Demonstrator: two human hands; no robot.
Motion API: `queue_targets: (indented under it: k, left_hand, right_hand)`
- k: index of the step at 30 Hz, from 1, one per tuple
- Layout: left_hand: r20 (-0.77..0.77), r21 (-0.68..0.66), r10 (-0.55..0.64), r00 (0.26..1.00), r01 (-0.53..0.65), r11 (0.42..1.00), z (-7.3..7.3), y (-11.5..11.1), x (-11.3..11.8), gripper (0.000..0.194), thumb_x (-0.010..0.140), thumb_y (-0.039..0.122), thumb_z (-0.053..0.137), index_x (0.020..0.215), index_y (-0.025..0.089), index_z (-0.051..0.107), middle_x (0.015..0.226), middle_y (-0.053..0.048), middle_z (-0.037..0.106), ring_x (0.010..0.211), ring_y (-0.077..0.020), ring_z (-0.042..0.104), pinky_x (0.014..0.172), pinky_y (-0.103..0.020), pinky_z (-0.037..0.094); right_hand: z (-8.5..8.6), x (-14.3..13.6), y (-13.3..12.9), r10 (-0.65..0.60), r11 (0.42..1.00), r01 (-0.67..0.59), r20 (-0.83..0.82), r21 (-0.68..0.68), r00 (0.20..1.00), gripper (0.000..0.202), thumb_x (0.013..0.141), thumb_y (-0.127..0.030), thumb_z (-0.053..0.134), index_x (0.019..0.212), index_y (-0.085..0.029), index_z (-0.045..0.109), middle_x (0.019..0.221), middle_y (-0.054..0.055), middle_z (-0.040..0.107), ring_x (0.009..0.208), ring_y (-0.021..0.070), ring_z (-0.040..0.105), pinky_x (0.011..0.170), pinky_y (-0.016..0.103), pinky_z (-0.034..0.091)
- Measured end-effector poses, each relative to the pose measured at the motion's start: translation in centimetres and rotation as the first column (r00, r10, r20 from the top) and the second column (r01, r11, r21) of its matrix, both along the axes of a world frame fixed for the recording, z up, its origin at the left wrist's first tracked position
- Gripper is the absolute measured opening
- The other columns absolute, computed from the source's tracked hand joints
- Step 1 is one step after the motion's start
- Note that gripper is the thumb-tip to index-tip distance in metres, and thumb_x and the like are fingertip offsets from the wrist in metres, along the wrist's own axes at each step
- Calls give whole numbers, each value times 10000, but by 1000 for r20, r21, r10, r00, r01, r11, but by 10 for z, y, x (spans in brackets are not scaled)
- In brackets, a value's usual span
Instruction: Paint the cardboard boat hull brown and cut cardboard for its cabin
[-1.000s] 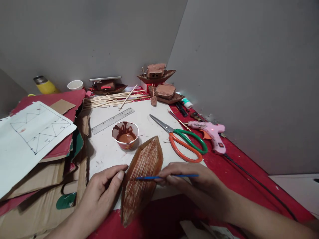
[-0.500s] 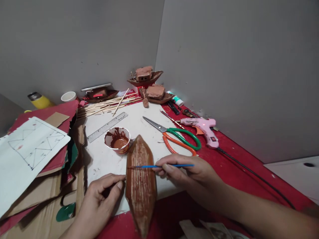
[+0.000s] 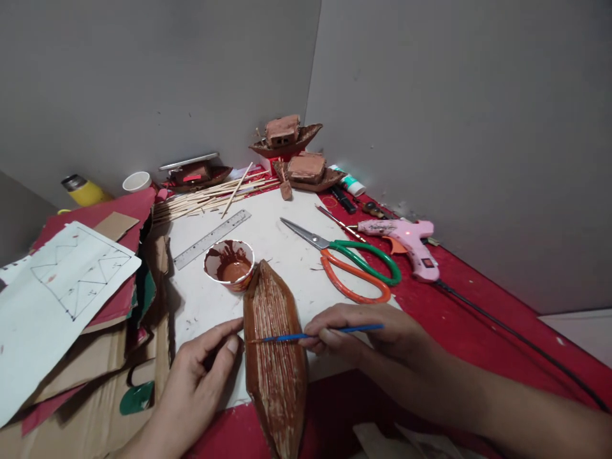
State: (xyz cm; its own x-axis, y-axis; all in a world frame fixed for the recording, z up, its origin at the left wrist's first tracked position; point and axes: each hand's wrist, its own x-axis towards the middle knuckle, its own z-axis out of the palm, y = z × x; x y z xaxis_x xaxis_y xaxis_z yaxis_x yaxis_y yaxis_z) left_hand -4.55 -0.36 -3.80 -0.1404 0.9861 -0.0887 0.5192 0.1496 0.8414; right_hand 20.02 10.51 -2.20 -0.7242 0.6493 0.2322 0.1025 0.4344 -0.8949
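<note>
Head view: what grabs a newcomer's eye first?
Likely the long brown boat-shaped piece front and centre, with the right hand holding a blue brush across it and the left hand at its left edge. Next, the scissors with one green and one orange handle, to its upper right, and the pink glue gun beyond them. Three brown model boats sit at the back.

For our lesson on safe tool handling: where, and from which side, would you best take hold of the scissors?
Probably best by the green and orange handle loops, coming from the near right. The scissors lie flat, blades pointing away and leftward, so the loops face that side. The right hand is nearest but holds the blue paintbrush.
</note>
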Motion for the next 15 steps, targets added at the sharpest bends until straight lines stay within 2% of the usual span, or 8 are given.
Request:
queue_targets:
  k: [4, 10, 13, 15]
  left_hand:
    - [16, -8, -10, 1000, 10, 1000, 0, 1, 0, 376, 961, 358, 540, 1273, 205, 683, 1204, -74, 743, 1099, -221, 695, 990, -327, 519]
    - [28, -26, 19, 999, -18, 999, -3, 0, -1, 375, 946, 372, 571, 1249, 192, 700, 1180, -75, 753, 1064, -221, 703, 937, -279, 536]
    - [32, -37, 37, 999, -36, 999, -4, 0, -1, 359, 928, 373, 596, 1212, 194, 722, 1129, -73, 770, 1008, -223, 717, 882, -269, 555]
    - [31, -39, 44, 999, -43, 998, -3, 0, 0, 372, 920, 375, 604, 1219, 188, 720, 1098, -78, 777, 975, -224, 722, 842, -266, 566]
  right_hand:
    - [-3, -1, 1, -24, 1000, 24, -14, 13, 1000, 199, 982, -171, 495, 977, -212, 690, 856, 8, 748, 761, 117, 691, 678, 198, 533]
    - [-6, 0, 6, -103, 989, 103, -5, 106, 995, 195, 991, -176, 481, 1007, -221, 670, 870, -1, 733, 770, 104, 669, 687, 191, 502]
    - [-6, 0, 4, -88, 985, 91, -30, 145, 996, 208, 994, -161, 463, 1006, -209, 665, 860, 2, 730, 757, 104, 662, 696, 198, 495]
    - [-6, 0, 3, -50, 993, 52, -28, 108, 998, 210, 1001, -183, 463, 991, -205, 671, 829, -1, 724, 721, 102, 649, 667, 194, 493]
